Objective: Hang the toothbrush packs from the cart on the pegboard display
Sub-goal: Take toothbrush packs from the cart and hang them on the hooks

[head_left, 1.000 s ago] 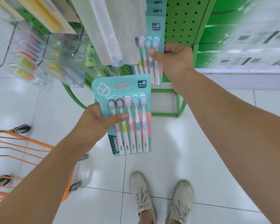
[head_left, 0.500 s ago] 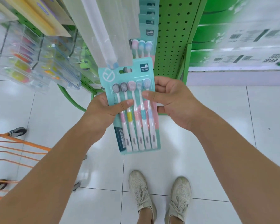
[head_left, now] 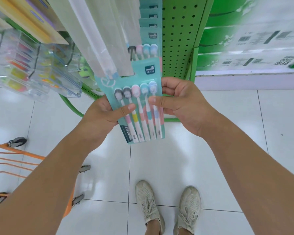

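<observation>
Both hands hold one toothbrush pack (head_left: 139, 106) in front of the pegboard (head_left: 178, 36), just below the row of same packs already hanging (head_left: 148, 29). The pack is a flat teal card, rectangular, with a clear glossy blister over five brushes: two grey heads, one pink, two blue, white slim handles with pink, yellow, blue bands. Its top left corner sits behind frosted translucent plastic sleeves (head_left: 98, 36) that hang in front.

Left hand (head_left: 103, 112): grip holding the pack's left edge, thumb pressed flat across the blister front, fingers hidden behind the card. Right hand (head_left: 181, 100): grip holding the right edge, thumb across the front, fingers curled round behind the upper corner.

The pegboard is green painted metal, a flat panel with a regular grid of round holes and a green upright post at its right. Clear rigid plastic boxes (head_left: 34, 68) with colourful contents hang at left on dark wire hooks. A curved green tube forms the stand's base (head_left: 71, 107).

The cart (head_left: 15, 160) at lower left has thin orange wire bars and a grey caster wheel. The floor (head_left: 244, 124) is glossy white square tile with thin dark grout. Beige knit-mesh sneakers (head_left: 168, 207) with laces show at the bottom. Green and white cartons (head_left: 244, 39) at right are blurred.
</observation>
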`<action>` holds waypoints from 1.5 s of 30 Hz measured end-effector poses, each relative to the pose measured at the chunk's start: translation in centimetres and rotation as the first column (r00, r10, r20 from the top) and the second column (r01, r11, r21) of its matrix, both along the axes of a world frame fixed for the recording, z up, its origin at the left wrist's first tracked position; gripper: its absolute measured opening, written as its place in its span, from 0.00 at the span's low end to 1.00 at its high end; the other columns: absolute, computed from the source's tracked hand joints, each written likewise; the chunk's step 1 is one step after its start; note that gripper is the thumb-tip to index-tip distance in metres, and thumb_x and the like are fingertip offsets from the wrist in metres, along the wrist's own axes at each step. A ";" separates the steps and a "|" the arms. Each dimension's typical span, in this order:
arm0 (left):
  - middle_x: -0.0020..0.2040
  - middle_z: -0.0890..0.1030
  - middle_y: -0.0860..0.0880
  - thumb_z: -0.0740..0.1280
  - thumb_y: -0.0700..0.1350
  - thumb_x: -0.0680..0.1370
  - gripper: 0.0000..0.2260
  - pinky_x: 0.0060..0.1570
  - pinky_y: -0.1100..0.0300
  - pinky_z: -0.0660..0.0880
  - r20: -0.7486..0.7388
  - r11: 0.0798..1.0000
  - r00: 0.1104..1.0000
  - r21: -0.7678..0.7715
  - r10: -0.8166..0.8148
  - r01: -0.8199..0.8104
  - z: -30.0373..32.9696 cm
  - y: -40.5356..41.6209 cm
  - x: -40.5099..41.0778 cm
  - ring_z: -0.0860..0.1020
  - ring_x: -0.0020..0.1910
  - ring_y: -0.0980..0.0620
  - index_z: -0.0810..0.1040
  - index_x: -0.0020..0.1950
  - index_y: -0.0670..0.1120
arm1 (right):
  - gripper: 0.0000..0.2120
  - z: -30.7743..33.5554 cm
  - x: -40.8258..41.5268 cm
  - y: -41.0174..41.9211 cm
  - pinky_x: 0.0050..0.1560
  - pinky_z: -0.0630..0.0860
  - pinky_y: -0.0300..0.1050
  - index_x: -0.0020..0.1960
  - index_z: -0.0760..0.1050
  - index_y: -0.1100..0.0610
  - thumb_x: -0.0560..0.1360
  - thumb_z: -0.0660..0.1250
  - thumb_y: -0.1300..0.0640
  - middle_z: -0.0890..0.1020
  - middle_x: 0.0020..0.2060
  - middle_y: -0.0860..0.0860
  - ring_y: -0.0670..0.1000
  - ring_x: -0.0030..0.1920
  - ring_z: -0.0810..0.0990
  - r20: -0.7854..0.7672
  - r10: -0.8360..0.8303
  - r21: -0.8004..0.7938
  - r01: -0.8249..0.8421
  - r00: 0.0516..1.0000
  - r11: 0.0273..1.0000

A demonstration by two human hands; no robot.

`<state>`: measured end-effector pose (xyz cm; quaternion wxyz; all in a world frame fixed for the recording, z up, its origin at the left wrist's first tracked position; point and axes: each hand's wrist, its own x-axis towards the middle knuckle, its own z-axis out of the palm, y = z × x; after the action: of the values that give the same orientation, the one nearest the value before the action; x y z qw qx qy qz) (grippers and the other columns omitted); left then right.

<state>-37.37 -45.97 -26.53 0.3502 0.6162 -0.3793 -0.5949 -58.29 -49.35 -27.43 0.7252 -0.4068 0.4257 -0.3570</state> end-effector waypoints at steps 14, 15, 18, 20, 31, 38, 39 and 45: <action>0.56 0.81 0.58 0.64 0.48 0.83 0.05 0.59 0.60 0.75 0.233 0.982 0.956 0.022 0.178 -0.188 -1.0 -1.5 -0.3 0.78 0.61 0.55 0.76 0.55 0.59 | 0.06 -0.9 2.0 -4.1 0.47 0.82 0.40 0.48 0.82 0.56 0.75 0.74 0.65 0.87 0.41 0.50 0.45 0.40 0.85 -0.242 -0.226 -0.101 0.207 0.944 0.973; 0.59 0.80 0.55 0.64 0.48 0.83 0.05 0.59 0.59 0.75 0.243 0.979 0.952 0.032 0.186 -0.200 -1.1 -1.3 -0.1 0.77 0.63 0.54 0.75 0.57 0.58 | 0.04 -1.2 2.1 -4.5 0.43 0.81 0.38 0.46 0.82 0.55 0.74 0.75 0.62 0.86 0.38 0.49 0.43 0.37 0.83 -0.295 -0.246 -0.116 0.221 0.923 0.968; 0.62 0.80 0.50 0.65 0.46 0.83 0.07 0.61 0.55 0.76 0.243 0.973 0.950 0.070 0.199 -0.221 -1.2 0.0 0.1 0.77 0.62 0.52 0.77 0.59 0.54 | 0.07 -1.7 2.8 -5.4 0.45 0.82 0.43 0.47 0.84 0.58 0.73 0.78 0.56 0.85 0.39 0.54 0.45 0.36 0.78 -0.405 -0.265 -0.142 0.227 0.875 0.964; 0.61 0.81 0.50 0.65 0.45 0.83 0.07 0.60 0.55 0.77 0.234 0.969 0.952 0.101 0.199 -0.228 -1.2 1.2 0.3 0.79 0.61 0.51 0.78 0.60 0.52 | 0.09 -1.6 3.0 -5.9 0.41 0.79 0.37 0.50 0.83 0.56 0.72 0.78 0.54 0.83 0.37 0.47 0.43 0.36 0.78 -0.443 -0.251 -0.123 0.219 0.861 0.968; 0.52 0.85 0.49 0.66 0.45 0.81 0.05 0.56 0.55 0.79 0.090 0.915 0.953 0.265 0.290 -0.304 7.1 10.4 6.2 0.83 0.57 0.48 0.81 0.54 0.48 | 0.09 7.5 6.0 5.9 0.60 0.80 0.55 0.55 0.79 0.59 0.77 0.72 0.57 0.82 0.52 0.58 0.58 0.50 0.84 -0.395 0.116 0.476 0.095 0.911 0.874; 0.48 0.86 0.46 0.66 0.44 0.82 0.08 0.50 0.59 0.79 0.008 0.896 0.897 0.036 0.442 -0.442 22.3 18.6 25.8 0.84 0.47 0.51 0.80 0.57 0.42 | 0.02 25.0 30.3 13.5 0.55 0.81 0.48 0.50 0.80 0.56 0.79 0.68 0.60 0.85 0.42 0.55 0.56 0.47 0.85 -0.182 0.141 0.167 -0.111 0.973 0.980; 0.47 0.85 0.47 0.66 0.44 0.82 0.07 0.48 0.60 0.78 0.015 0.875 0.875 0.021 0.483 -0.483 23.8 20.5 29.4 0.83 0.45 0.52 0.80 0.56 0.43 | 0.03 26.7 34.0 14.4 0.54 0.82 0.47 0.49 0.80 0.55 0.79 0.68 0.60 0.84 0.42 0.55 0.55 0.47 0.85 -0.169 0.170 0.138 -0.148 0.971 0.979; 0.44 0.82 0.49 0.70 0.46 0.79 0.03 0.37 0.64 0.74 0.403 0.727 0.662 -0.013 0.632 -0.687 27.3 32.7 49.9 0.81 0.40 0.50 0.79 0.49 0.48 | 0.04 29.7 55.0 21.7 0.40 0.80 0.42 0.47 0.79 0.56 0.76 0.72 0.64 0.82 0.37 0.54 0.53 0.39 0.82 -0.344 0.486 0.051 -0.501 0.803 0.864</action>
<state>12.48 -13.28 0.80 0.4172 0.8375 -0.1471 -0.3208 -3.24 -27.67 2.22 0.6980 -0.5747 0.4179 -0.0881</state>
